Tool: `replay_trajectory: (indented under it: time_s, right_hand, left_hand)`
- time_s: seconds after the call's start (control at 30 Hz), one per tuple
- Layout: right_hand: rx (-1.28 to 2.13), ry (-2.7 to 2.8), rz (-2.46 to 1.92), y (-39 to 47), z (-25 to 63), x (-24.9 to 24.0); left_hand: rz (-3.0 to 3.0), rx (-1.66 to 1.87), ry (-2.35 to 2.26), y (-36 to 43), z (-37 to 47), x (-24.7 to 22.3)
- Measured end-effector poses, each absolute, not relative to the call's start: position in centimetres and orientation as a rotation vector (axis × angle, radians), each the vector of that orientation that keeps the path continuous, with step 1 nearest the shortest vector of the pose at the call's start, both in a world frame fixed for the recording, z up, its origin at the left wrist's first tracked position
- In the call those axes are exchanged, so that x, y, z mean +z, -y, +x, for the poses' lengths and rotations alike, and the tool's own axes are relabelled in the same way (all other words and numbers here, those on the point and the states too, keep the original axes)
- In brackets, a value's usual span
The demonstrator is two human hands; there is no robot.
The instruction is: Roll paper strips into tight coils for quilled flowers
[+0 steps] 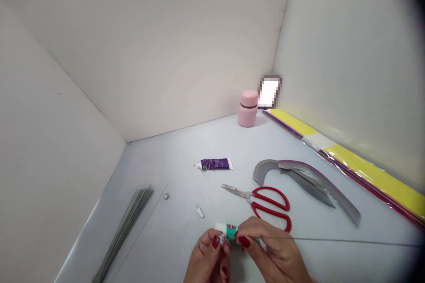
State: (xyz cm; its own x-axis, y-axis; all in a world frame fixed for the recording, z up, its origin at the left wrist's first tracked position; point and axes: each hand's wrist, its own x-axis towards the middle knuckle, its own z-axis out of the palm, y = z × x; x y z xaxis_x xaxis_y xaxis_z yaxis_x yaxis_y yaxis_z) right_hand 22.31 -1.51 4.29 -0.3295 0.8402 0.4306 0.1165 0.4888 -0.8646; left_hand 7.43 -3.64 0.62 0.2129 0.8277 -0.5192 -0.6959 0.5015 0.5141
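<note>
Low in the head view, my left hand (206, 258) pinches a small crumpled piece of silver foil (222, 240) between thumb and fingertips. Close beside it, my right hand (274, 247) grips a thin grey wire (348, 241) near one end. The wire's long part stretches out to the right edge of the view. Whether its near end touches the foil is hidden by my fingers. A white and green glue stick (231, 231) lies behind my fingers, partly covered. Just beyond my right hand are red-handled scissors (271, 199) with slightly parted blades.
On the left lie a bundle of grey wires (124, 234), a single wire (142, 227) and a small silver ball (166, 196). A white cap (199, 211), purple tube (215, 164), grey paper strips (308, 179), pink flask (247, 109) and packaged coloured sheets (358, 163) also occupy the table.
</note>
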Motion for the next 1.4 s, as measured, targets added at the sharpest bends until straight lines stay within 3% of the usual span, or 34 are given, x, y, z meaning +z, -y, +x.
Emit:
replay_trajectory:
  time_s: [0.27, 1.13, 1.4]
  right_hand:
    - [0.751, 1.899, -0.736, 1.3, 22.2, 5.0]
    - [0.768, 1.896, -0.736, 1.1, 21.9, 4.2]
    - [0.991, 1.848, -0.835, 1.4, 22.1, 3.4]
  left_hand:
    - [0.179, 1.047, -0.872, 3.7, 7.7, 1.4]
    - [0.236, 0.977, -0.976, 3.8, 8.0, 1.7]
    - [0.252, 1.014, -0.991, 3.8, 8.2, 2.0]
